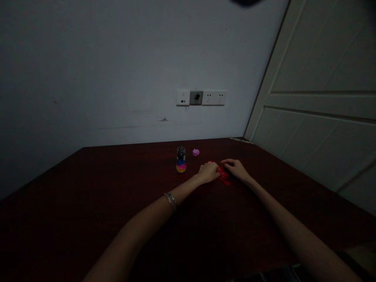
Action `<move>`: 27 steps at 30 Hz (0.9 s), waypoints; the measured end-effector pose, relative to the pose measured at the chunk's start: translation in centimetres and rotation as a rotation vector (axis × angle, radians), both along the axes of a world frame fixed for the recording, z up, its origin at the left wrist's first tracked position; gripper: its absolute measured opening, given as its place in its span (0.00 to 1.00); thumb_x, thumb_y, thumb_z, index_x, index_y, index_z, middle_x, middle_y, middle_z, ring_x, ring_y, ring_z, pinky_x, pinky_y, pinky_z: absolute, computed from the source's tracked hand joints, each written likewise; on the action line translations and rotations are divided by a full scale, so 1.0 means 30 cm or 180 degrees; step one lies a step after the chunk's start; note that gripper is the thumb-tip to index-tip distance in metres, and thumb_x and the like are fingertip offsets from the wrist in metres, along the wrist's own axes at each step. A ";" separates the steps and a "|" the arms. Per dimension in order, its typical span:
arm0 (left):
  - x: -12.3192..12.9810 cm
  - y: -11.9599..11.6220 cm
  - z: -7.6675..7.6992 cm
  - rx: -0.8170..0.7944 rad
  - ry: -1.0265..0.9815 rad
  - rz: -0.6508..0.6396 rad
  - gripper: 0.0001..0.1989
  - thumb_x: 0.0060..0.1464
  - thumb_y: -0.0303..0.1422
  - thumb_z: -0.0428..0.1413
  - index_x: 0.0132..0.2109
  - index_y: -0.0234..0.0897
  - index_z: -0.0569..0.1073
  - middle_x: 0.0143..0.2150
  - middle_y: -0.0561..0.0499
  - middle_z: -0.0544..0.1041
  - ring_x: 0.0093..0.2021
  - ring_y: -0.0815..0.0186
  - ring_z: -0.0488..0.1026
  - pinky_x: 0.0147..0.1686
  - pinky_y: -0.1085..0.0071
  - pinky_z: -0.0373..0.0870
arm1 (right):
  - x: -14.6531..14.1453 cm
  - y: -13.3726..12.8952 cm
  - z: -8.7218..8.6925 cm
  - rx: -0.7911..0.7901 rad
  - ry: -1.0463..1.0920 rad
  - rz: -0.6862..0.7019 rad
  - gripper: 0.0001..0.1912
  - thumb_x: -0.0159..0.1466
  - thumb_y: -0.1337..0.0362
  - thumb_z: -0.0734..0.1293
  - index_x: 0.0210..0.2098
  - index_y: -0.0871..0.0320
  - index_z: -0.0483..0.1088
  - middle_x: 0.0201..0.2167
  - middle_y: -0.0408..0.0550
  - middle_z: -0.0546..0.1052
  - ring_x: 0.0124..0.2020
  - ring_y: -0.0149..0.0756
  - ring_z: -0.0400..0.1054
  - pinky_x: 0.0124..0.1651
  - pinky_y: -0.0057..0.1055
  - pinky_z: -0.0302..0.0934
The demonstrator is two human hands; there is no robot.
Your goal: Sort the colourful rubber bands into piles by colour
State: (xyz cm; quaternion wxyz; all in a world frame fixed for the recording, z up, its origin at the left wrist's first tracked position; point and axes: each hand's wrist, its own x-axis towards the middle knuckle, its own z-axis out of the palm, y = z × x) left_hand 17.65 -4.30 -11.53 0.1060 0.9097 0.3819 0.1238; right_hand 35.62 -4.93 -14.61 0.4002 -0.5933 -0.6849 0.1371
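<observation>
A small heap of shiny red pieces (223,174) lies on the dark red-brown table, too dim to tell their exact kind. My left hand (208,172), with a bracelet at the wrist, rests at the heap's left side; its fingers curl in at the red pieces, and what they hold is hidden. From the right, my right hand (235,168) reaches to the same heap, fingers stretched out. Left of my hands a clear glass jar (181,159) stands upright and uncovered, with yellow, pink and blue layers inside. Behind it sits a small pink-purple cap with a ring (195,152).
A pale wall (123,78) with a row of sockets (214,98) rises behind the table (88,196). On the right stands a white panelled door (317,129). A thin strip (241,140) lies by the table's back right corner. The light is dim.
</observation>
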 end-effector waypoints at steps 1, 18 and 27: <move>-0.001 0.000 0.001 -0.0007 -0.0012 0.0012 0.09 0.50 0.34 0.50 0.36 0.40 0.74 0.38 0.47 0.75 0.41 0.60 0.72 0.38 0.68 0.67 | 0.002 0.002 -0.003 0.0004 0.0009 0.0000 0.15 0.54 0.64 0.59 0.35 0.61 0.73 0.35 0.49 0.77 0.37 0.37 0.69 0.44 0.33 0.61; -0.174 0.017 0.229 -0.0055 -0.0893 -0.0205 0.10 0.45 0.31 0.53 0.34 0.32 0.77 0.26 0.49 0.73 0.26 0.69 0.66 0.26 0.74 0.60 | 0.008 0.002 -0.011 -0.0073 0.0155 -0.0144 0.16 0.53 0.61 0.59 0.35 0.59 0.74 0.35 0.49 0.77 0.36 0.39 0.70 0.42 0.35 0.62; -0.461 0.157 0.425 -0.0598 -0.1092 -0.0234 0.08 0.40 0.30 0.56 0.28 0.31 0.77 0.24 0.48 0.74 0.24 0.71 0.65 0.25 0.75 0.58 | 0.015 0.016 -0.031 -0.0087 0.0134 -0.0175 0.14 0.54 0.60 0.60 0.35 0.57 0.74 0.36 0.48 0.77 0.37 0.40 0.70 0.43 0.36 0.62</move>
